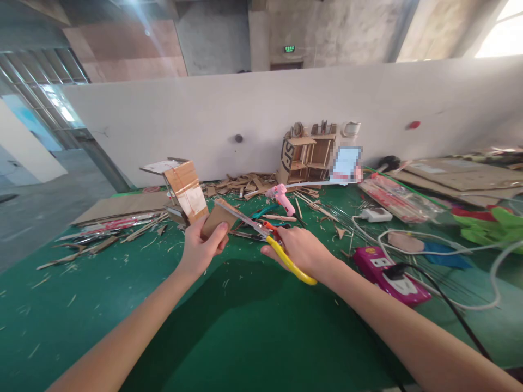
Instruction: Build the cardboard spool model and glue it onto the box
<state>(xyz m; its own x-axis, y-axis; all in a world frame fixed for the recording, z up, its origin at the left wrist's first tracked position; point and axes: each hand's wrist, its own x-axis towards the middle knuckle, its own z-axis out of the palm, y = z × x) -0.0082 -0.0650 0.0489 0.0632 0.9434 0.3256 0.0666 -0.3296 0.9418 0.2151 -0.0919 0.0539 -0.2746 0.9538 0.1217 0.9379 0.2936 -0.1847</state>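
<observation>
Between thumb and fingers, my left hand (203, 243) pinches a small piece of brown cardboard (219, 219). My right hand (297, 247) is wrapped round a pair of scissors (286, 259) with yellow and orange handles. Their blades reach left to the cardboard's upper right edge; whether they bite into it I cannot tell. Just behind my left hand stands a cardboard construction (187, 188) with a white patch. A pink glue gun (281, 199) lies beyond the scissors, near teal-handled tools (267, 210).
Cardboard scraps (249, 184) lie along the wall by a small cardboard shelf (300, 158) and a pixelated screen (346, 163). At right are a magenta power strip (390, 277), white cables, a white adapter (376, 215) and flat cardboard sheets (449, 174). Sticks litter the green table (229, 343).
</observation>
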